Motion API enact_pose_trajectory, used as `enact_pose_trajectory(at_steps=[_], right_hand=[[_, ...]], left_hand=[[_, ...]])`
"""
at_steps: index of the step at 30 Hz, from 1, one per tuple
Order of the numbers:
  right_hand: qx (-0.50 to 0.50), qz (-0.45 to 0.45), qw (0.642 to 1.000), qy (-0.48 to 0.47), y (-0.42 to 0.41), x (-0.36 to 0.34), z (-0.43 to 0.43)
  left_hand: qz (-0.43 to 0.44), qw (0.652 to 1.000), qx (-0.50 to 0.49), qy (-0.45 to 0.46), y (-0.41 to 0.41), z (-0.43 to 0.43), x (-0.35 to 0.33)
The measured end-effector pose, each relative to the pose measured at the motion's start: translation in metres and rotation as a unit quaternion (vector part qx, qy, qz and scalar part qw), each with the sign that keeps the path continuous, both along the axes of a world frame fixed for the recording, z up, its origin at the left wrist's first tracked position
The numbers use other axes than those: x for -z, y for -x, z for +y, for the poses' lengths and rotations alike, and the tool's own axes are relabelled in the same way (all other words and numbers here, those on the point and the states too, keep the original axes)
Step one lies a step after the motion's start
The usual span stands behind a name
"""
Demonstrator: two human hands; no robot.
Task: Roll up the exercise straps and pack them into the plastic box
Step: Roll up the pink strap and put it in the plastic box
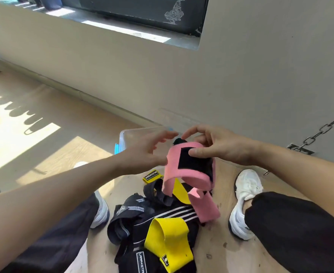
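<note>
The pink strap [187, 170] is pinched by the right hand [219, 146], its tail hanging floorward, the left hand [148, 148] spread wide just beside it.

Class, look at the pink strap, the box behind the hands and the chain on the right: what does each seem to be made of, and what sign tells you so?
Pink strap: probably woven elastic fabric, matte; it bends and droops, with a black, likely hook-and-loop patch.
Plastic box: clear, glossy plastic; the floor shows through its wall.
Chain: metal, dull grey, with rigid oval links.
</note>
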State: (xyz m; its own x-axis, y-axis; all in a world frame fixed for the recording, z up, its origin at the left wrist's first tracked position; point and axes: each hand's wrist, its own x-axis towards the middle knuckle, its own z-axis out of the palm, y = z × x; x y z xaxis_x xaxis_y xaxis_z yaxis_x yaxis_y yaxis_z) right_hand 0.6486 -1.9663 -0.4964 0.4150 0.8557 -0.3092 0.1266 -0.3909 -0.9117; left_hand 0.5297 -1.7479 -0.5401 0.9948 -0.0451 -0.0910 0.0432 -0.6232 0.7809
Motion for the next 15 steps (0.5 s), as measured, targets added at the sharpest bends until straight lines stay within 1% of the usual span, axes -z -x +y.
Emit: enact_pose_trajectory(at_steps=[2,3,6,8,11,13,15], right_hand=[[-0.025,-0.032,0.999,0.016,0.0,-0.001,0.0],[-0.029,-0.047,0.998,0.022,-0.001,-0.001,0.0],[-0.016,-0.087,0.996,0.029,-0.005,0.0,-0.003],[0.002,-0.111,0.993,0.041,-0.011,0.001,-0.007],[0.041,-0.135,0.988,0.061,-0.025,-0.001,-0.016],[0.058,-0.147,0.984,0.077,-0.033,0.001,-0.023],[0.06,-0.16,0.98,0.101,-0.036,0.007,-0.027]], left_hand=[[0.056,0.996,0.065,-0.002,0.0,-0.001,0.007],[0.081,0.994,0.076,0.0,0.0,0.0,0.01],[0.125,0.99,0.063,0.013,0.0,0.007,0.018],[0.149,0.985,0.081,0.005,0.001,0.012,0.02],[0.164,0.981,0.103,-0.009,0.005,0.018,0.022],[0.153,0.984,0.087,0.013,0.006,0.025,0.022],[0.131,0.988,0.056,0.056,0.004,0.029,0.017]])
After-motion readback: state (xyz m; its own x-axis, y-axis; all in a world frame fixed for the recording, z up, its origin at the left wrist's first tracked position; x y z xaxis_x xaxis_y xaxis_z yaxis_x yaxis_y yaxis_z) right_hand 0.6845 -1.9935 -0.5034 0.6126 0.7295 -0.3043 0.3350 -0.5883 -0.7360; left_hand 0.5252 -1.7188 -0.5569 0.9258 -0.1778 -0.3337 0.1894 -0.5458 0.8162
